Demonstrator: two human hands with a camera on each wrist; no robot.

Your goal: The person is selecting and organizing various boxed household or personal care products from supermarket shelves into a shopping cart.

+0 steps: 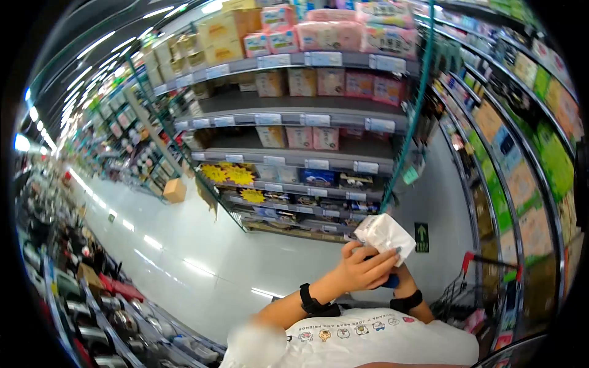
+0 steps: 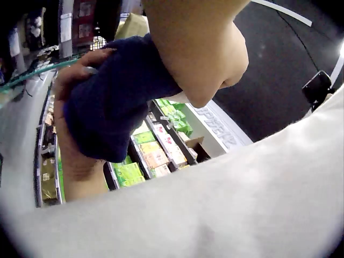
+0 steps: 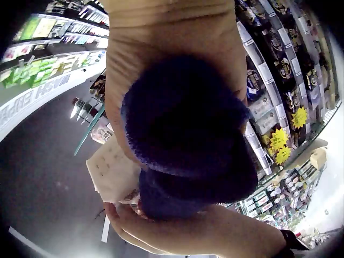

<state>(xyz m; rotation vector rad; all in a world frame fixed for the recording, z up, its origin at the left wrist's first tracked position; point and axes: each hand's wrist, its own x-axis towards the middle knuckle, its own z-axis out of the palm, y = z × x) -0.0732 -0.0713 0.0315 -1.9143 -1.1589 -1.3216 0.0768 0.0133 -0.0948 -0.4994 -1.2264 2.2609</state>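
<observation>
While the head view shows the left hand (image 1: 363, 268) gripping a white package (image 1: 384, 236) before the lower right corner of a shelf rack (image 1: 239, 105), the left wrist view shows the right hand (image 2: 72, 78) with fingers curled round blue cloth (image 2: 113, 105). Seen from the right wrist, cloth and package are side by side.

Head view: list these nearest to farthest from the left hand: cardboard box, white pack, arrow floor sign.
1. White pack: against the left hand, at its fingers.
2. Arrow floor sign: beyond the pack, to the right.
3. Cardboard box: far off to the left, on the floor.
</observation>
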